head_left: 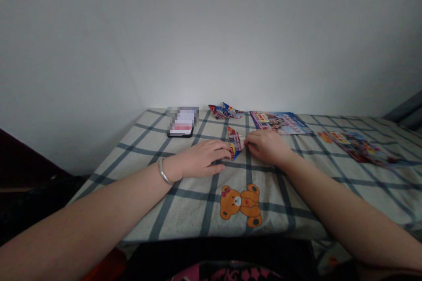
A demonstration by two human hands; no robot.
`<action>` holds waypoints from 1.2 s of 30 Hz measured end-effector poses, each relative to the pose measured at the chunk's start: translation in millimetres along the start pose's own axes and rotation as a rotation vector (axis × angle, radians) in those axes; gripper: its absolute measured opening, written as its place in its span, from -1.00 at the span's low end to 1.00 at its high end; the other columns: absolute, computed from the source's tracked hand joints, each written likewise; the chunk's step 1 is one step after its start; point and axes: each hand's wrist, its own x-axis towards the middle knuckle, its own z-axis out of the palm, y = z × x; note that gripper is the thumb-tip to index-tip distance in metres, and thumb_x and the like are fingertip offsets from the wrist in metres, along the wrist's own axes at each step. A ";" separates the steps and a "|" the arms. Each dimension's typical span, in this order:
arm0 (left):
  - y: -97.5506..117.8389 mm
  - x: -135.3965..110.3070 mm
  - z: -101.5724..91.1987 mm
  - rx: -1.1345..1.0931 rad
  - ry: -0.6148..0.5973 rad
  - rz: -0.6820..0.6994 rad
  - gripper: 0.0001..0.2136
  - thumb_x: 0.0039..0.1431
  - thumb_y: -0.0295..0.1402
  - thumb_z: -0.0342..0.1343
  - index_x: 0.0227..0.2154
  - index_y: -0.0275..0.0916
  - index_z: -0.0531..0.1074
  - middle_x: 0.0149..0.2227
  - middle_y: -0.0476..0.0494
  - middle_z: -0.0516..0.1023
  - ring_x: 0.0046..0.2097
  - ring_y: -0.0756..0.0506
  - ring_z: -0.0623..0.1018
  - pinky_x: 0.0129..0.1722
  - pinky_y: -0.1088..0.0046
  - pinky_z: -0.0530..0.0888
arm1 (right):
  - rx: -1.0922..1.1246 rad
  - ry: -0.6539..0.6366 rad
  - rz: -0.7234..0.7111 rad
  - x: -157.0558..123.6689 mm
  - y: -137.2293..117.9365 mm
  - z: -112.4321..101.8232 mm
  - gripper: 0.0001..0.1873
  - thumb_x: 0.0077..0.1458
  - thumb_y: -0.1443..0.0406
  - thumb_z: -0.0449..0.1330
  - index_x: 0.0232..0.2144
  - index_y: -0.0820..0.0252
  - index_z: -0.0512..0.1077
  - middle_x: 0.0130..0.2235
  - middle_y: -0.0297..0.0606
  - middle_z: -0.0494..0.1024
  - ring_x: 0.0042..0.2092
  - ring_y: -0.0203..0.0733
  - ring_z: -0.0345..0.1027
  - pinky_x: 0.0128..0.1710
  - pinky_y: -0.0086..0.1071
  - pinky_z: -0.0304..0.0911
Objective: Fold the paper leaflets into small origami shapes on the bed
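Note:
A small folded piece of colourful printed paper (234, 143) lies on the checked cloth (198, 210) between my two hands. My left hand (202, 159), with a silver bangle at the wrist, rests on the cloth with its fingertips pressed against the paper's left edge. My right hand (267, 145) has its fingers curled and pinches the paper's right edge. Both forearms reach in from the bottom corners.
A black phone (181, 126) lies at the back left near the wall. A folded paper shape (226, 110) and a printed leaflet (279, 122) sit behind my hands, another leaflet (359, 147) to the right. An orange bear (242, 204) is printed on the cloth.

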 end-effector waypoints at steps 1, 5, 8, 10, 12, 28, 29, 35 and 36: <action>-0.1 -0.2 0.9 -0.005 0.010 -0.013 -0.74 0.33 -0.26 -0.01 0.01 -0.22 0.34 0.13 -0.24 0.37 0.17 -0.18 0.36 0.21 0.18 0.31 | 0.006 0.015 0.057 0.3 -0.1 2.1 -0.86 0.10 0.36 0.16 -0.29 0.16 0.51 -0.25 -0.21 0.60 -0.20 -0.09 0.46 -0.21 -0.29 0.27; -1.2 -0.7 7.4 0.081 0.062 -0.103 -0.65 0.33 -0.21 0.00 0.09 -0.24 0.29 0.14 -0.26 0.37 0.20 -0.19 0.33 0.24 0.15 0.25 | 0.088 0.049 0.162 1.1 0.0 10.1 -0.64 0.09 0.15 0.24 -0.10 0.20 0.45 -0.09 -0.10 0.58 -0.08 0.02 0.46 -0.08 -0.16 0.32; -4.7 -0.1 13.3 0.198 0.140 -0.247 -0.59 0.33 -0.16 -0.01 0.12 -0.28 0.29 0.17 -0.29 0.35 0.26 -0.23 0.25 0.28 0.04 0.14 | 0.188 0.071 0.159 1.8 -0.9 14.8 -0.49 0.10 0.06 0.24 0.04 0.19 0.39 -0.03 -0.08 0.57 -0.05 0.03 0.46 -0.02 -0.11 0.33; -8.3 0.4 16.4 0.228 0.150 -0.309 -0.55 0.33 -0.14 -0.04 0.15 -0.33 0.27 0.20 -0.32 0.33 0.28 -0.25 0.22 0.29 0.03 0.11 | 0.219 0.076 0.153 2.6 -2.4 16.8 -0.45 0.10 0.07 0.25 0.08 0.19 0.36 -0.02 -0.08 0.57 -0.04 0.02 0.46 -0.01 -0.10 0.34; -11.6 0.5 18.2 0.238 0.138 -0.326 -0.54 0.35 -0.12 -0.07 0.15 -0.33 0.30 0.19 -0.31 0.33 0.28 -0.25 0.22 0.29 0.03 0.10 | 0.216 0.066 0.130 3.9 -4.3 17.9 -0.44 0.09 0.09 0.26 0.09 0.19 0.35 0.00 -0.07 0.55 -0.01 0.04 0.44 0.01 -0.08 0.32; -14.5 0.4 18.1 0.102 0.108 -0.268 -0.46 0.36 -0.09 -0.09 0.27 -0.30 0.13 0.28 -0.29 0.23 0.36 -0.25 0.07 0.29 0.09 0.15 | 0.422 0.122 0.180 7.9 -9.7 35.1 -0.09 0.00 0.24 0.33 0.34 0.18 0.05 0.20 0.06 0.36 0.16 0.12 0.31 0.15 0.03 0.24; -13.2 1.0 17.5 0.084 0.116 -0.263 -0.46 0.36 -0.11 -0.08 0.28 -0.28 0.10 0.30 -0.29 0.21 0.36 -0.25 0.05 0.29 0.09 0.15 | 0.449 0.134 0.196 8.2 -9.4 36.8 -0.06 0.00 0.26 0.33 0.35 0.17 0.02 0.22 0.06 0.35 0.15 0.11 0.33 0.14 0.02 0.26; -1.2 5.1 15.3 0.043 0.155 -0.232 -0.46 0.38 -0.18 -0.08 0.31 -0.27 -0.03 0.31 -0.34 0.15 0.35 -0.22 0.09 0.29 0.14 0.19 | 0.650 0.177 0.243 11.2 -14.8 35.9 0.08 -0.03 0.34 0.33 0.39 0.04 -0.20 0.20 0.00 0.37 0.05 -0.01 0.43 0.00 -0.08 0.41; 0.0 5.3 15.6 0.041 0.150 -0.220 -0.46 0.38 -0.20 -0.08 0.32 -0.26 -0.04 0.31 -0.33 0.15 0.35 -0.22 0.11 0.29 0.14 0.19 | 0.691 0.178 0.234 11.6 -16.1 35.1 0.09 -0.02 0.34 0.33 0.39 0.02 -0.23 0.21 0.00 0.36 0.07 -0.01 0.42 -0.01 -0.10 0.42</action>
